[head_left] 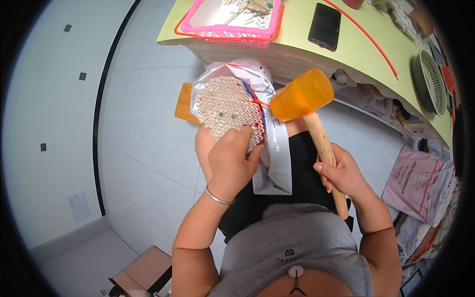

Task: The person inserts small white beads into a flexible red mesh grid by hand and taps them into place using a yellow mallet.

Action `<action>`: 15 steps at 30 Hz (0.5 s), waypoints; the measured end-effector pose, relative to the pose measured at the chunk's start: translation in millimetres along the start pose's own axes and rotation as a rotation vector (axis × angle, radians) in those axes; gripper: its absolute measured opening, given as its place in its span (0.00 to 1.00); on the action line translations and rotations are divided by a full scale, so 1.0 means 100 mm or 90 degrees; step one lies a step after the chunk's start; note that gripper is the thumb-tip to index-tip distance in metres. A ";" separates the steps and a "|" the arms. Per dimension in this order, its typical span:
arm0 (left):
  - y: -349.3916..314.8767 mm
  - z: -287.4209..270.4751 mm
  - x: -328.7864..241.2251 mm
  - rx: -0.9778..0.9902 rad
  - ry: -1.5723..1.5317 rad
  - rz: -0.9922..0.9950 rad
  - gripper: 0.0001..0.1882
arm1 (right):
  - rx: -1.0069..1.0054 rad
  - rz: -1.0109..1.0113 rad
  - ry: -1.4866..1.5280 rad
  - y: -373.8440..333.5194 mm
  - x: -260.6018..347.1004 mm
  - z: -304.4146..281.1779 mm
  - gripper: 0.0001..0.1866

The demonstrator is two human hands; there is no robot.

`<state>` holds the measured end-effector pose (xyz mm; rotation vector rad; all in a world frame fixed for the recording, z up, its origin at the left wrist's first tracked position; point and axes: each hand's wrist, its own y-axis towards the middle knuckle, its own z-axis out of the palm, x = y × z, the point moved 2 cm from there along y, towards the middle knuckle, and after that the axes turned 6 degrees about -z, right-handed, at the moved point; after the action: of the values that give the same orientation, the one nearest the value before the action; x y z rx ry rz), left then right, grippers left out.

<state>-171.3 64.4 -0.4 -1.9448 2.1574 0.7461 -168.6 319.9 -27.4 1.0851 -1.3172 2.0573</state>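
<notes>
Clearly, from where I stand, both bare hands of a seated person are busy just above the lap. The left hand point(230, 156), wearing a silver bangle point(220, 198) below the fingers, reaches onto a thick bundle of white tubes point(222, 96), packed upright so that their hollow ends face up. Its fingers are bent, their tips touching the bundle's near edge, with the thumb set apart to the right of them; I cannot tell whether they pinch a tube. Most of the bundle spreads beyond these fingers, with two small grey spots among the ends. A blue and red band point(257, 101) edges it on the fingers' right, and a white plastic bag point(277, 168) surrounds it, hanging down beside the thumb. Past the fingers to the left, a wooden board point(185, 105) juts out.

The right hand's point(341, 168) fingers are wrapped around the wooden handle of a mallet point(318, 131); its translucent amber head sits above those fingers, close to the bag. Farther beyond both sets of fingers, a pale green tabletop point(297, 29) bears a pink basket point(232, 30) of small white pieces, a black phone point(325, 27) and a thin red rod point(368, 38).
</notes>
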 end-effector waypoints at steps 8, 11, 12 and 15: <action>-0.37 0.06 0.03 0.000 -0.121 -0.018 0.20 | 0.017 -0.012 -0.009 -0.08 0.00 0.08 0.20; -0.34 -0.01 0.00 -0.017 -0.175 -0.082 0.20 | 0.016 -0.024 -0.004 -0.10 0.02 0.09 0.12; -0.32 -0.03 0.00 -0.024 -0.198 -0.134 0.19 | 0.014 -0.023 -0.009 -0.11 0.01 0.09 0.12; -0.32 -0.06 0.05 -0.011 -0.218 -0.206 0.15 | 0.017 -0.024 -0.016 -0.13 0.01 0.08 0.13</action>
<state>-139.9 56.1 -5.3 -1.9378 1.6000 0.9541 -156.8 318.0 -17.5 1.1412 -1.2750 2.0451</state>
